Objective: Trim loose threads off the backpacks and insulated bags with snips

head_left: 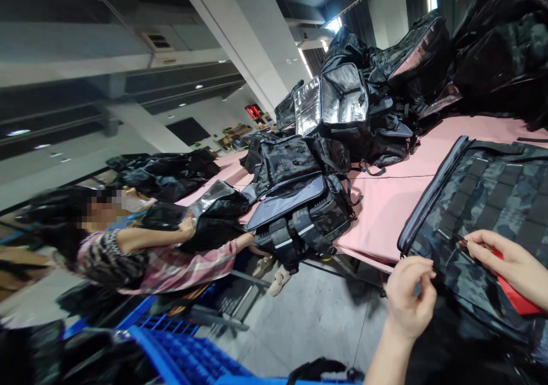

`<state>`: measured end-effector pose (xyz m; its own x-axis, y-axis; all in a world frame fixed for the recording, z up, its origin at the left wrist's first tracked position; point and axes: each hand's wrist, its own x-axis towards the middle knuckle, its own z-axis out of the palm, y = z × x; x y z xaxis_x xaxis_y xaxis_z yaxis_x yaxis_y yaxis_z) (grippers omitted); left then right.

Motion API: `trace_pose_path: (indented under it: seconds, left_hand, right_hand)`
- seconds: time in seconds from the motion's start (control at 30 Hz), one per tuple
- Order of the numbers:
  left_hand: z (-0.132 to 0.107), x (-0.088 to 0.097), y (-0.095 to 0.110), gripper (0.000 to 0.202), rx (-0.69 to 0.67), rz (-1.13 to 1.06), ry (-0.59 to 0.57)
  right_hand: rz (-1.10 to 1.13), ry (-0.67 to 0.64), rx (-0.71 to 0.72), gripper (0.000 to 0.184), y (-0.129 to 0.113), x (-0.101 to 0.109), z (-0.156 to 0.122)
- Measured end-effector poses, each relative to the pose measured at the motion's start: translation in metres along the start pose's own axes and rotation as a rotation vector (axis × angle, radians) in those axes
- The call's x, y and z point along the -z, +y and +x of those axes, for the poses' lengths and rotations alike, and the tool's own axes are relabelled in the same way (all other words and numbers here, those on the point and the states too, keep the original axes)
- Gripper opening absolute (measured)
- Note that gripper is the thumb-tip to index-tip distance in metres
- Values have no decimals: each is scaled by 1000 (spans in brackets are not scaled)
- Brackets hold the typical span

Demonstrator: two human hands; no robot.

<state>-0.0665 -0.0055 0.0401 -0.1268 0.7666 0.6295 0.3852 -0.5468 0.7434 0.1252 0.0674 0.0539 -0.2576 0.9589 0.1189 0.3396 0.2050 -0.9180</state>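
Observation:
A dark camouflage bag point(492, 202) with webbing strips and a zipped edge lies in front of me at the right. My left hand point(411, 296) is beside the bag's near left corner, fingers curled and pressed together; whatever they pinch is too small to make out. Over the bag's front, my right hand point(499, 256) is closed on a small, thin dark tool point(463, 243) whose exact kind I cannot tell. Something flat and red point(520, 294) shows under that hand and wrist.
Several black and camouflage bags point(295, 162) are heaped on the pink-covered table point(385, 202), one open with a silver lining point(345, 97). At the left a co-worker point(158, 259) handles a silver-lined bag point(218, 202). Blue plastic crates point(184, 351) stand low at the left.

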Motion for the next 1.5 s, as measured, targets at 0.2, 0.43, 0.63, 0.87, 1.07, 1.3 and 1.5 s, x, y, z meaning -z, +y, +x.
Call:
trace_pose_path:
  seconds: [0.2, 0.43, 0.63, 0.87, 1.07, 1.3, 1.5]
  left_hand:
    - [21, 2, 1, 22, 145, 482, -333]
    - [31, -8, 8, 30, 384, 486, -482]
    - [28, -12, 18, 31, 433, 509, -524]
    - [27, -22, 19, 10, 545, 358, -369]
    - [18, -31, 8, 9, 602, 116, -109]
    - [8, -44, -1, 18, 610, -105, 119]
    - [3, -47, -6, 30, 673, -242, 192]
  right_hand:
    - [128, -64, -92, 51, 2, 1, -3]
    - [152, -70, -81, 50, 4, 1, -4]
    - [172, -69, -60, 48, 5, 2, -5]
    - [104, -67, -8, 47, 8, 2, -4]
    - [-247, -95, 107, 38, 10, 7, -8]
    - [-598, -90, 205, 32, 19, 19, -10]
    - [-635, -86, 388, 27, 9, 24, -14]
